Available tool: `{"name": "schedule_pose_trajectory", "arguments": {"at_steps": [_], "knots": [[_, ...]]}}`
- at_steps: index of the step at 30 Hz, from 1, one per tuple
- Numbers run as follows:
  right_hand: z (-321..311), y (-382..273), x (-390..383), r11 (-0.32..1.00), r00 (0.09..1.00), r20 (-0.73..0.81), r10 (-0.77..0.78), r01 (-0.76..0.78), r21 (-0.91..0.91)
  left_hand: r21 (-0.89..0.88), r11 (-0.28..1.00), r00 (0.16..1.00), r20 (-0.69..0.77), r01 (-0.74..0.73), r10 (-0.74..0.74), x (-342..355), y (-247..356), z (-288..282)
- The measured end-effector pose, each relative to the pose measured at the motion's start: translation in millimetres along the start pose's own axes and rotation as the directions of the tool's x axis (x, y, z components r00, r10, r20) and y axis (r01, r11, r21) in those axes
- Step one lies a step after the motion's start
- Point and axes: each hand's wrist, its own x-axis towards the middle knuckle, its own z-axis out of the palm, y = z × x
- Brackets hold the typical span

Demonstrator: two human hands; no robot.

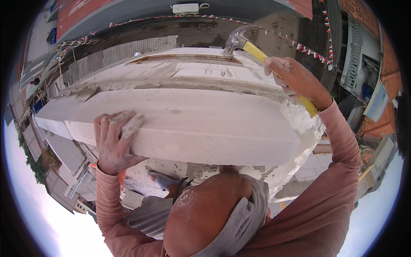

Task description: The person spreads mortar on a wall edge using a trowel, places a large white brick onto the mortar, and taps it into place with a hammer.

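A long white lightweight concrete block [180, 122] lies across the top of the wall in front of me. My left hand [117, 137], dusty with pale powder, grips its near side toward the left end, the fingers bent over the upper edge and the thumb low on the front face. My right hand [297, 79] is closed around the yellow handle of a claw hammer [236, 40]. The worn metal head is raised beyond the block's far right side, touching nothing that I can make out. Part of the handle is hidden by the fingers.
Another white block [55, 113] adjoins the left end. Rough mortar [299, 120] covers the wall at the right. A sandalled foot [162, 180] shows below. Farther out are a corrugated sheet fence [120, 53], red-and-white bunting [304, 49] and tiled roofs [376, 124].
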Motion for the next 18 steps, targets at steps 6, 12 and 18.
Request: {"name": "schedule_pose_trajectory", "arguments": {"at_steps": [6,12,18], "knots": [[-13.5,19.2,-38.8,0.952,0.967,-0.253,-0.028,0.103,0.287,0.018,0.999,0.999,-0.013,0.03,-0.03,4.8,5.1,0.9],[7.1,58.8,-88.7,0.837,0.927,-0.356,0.117,0.101,0.538,0.05,0.998,0.999,-0.009,0.031,-0.031,-0.2,5.4,-3.0],[112.6,128.2,-150.1,0.388,0.794,-0.394,0.464,0.218,0.895,0.053,0.999,1.0,-0.011,0.013,-0.013,4.7,7.1,-1.8]]}}
